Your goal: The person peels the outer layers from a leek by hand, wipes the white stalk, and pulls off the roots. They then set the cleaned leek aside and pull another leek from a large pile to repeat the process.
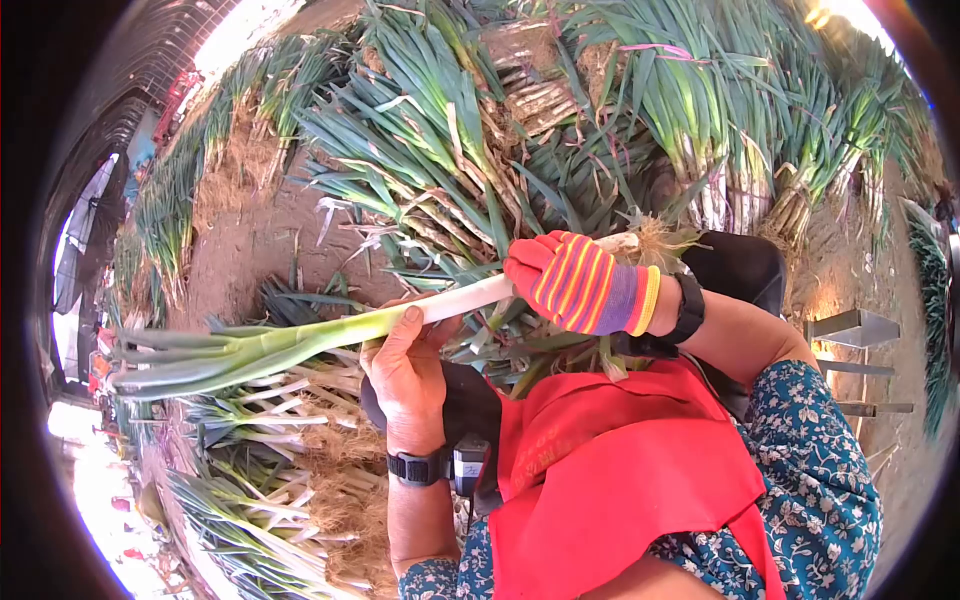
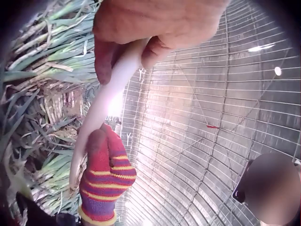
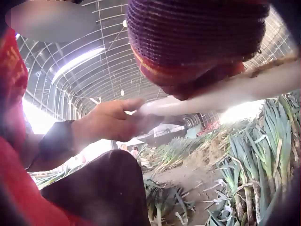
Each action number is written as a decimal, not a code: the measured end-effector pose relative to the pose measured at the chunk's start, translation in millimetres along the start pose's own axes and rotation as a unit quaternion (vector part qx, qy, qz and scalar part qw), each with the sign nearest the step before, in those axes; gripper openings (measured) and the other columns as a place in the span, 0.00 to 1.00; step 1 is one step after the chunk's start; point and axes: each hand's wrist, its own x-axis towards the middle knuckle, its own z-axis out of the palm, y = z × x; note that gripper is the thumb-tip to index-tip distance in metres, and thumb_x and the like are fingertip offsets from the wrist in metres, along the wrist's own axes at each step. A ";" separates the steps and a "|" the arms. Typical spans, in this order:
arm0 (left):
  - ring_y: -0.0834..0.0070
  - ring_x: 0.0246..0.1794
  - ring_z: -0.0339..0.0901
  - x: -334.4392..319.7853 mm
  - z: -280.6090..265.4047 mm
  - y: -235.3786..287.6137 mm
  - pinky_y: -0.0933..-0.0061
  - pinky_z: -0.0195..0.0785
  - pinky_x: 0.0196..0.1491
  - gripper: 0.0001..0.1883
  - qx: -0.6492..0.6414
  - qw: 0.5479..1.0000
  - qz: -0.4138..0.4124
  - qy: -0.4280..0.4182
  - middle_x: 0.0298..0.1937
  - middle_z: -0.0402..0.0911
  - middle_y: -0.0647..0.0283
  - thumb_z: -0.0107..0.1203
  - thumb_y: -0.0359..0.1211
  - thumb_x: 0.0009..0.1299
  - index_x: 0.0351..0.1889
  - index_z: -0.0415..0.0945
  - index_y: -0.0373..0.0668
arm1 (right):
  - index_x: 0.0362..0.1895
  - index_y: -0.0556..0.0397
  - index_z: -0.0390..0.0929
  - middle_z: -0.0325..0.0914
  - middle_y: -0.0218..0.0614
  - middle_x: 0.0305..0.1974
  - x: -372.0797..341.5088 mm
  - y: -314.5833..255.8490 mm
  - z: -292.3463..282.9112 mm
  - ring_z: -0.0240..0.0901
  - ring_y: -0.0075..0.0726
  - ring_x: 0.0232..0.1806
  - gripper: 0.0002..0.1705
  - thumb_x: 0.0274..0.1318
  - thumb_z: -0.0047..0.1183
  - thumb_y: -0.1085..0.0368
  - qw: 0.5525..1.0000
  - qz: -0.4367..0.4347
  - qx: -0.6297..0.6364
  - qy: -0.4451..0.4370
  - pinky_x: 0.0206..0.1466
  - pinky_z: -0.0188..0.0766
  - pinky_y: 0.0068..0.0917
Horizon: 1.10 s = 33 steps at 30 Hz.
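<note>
A long green onion (image 1: pixel 465 299) lies across both hands, its leaves pointing left and its root tuft (image 1: pixel 660 242) at the right. The bare left hand (image 1: pixel 408 375) pinches it between thumb and fingers where white turns to green. Round the white shank near the root end, the right hand (image 1: pixel 580 285) curls its fingers in a striped glove. The left wrist view shows the bare fingers (image 2: pixel 104 66) on the white shank, with the gloved hand (image 2: pixel 106 174) further down it. From the right wrist, the glove (image 3: pixel 197 42) covers part of the shank.
Green onions (image 1: pixel 260 500) lie piled with roots at the lower left. Another heap (image 1: pixel 430 150) lies ahead, and upright bundles (image 1: pixel 700 110) stand behind it, some tied with pink string. A red apron (image 1: pixel 620 470) covers the lap. A metal stand (image 1: pixel 855 328) is at the right.
</note>
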 end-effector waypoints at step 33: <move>0.63 0.35 0.80 34.3 -108.3 72.0 0.64 0.79 0.33 0.08 0.096 0.984 0.089 0.120 0.36 0.80 0.52 0.54 0.27 0.64 0.40 0.72 0.36 | 0.49 0.55 0.72 0.76 0.50 0.38 -45.6 61.6 92.1 0.72 0.57 0.43 0.19 0.49 0.53 0.69 0.931 0.224 0.274 0.090 0.47 0.71 0.40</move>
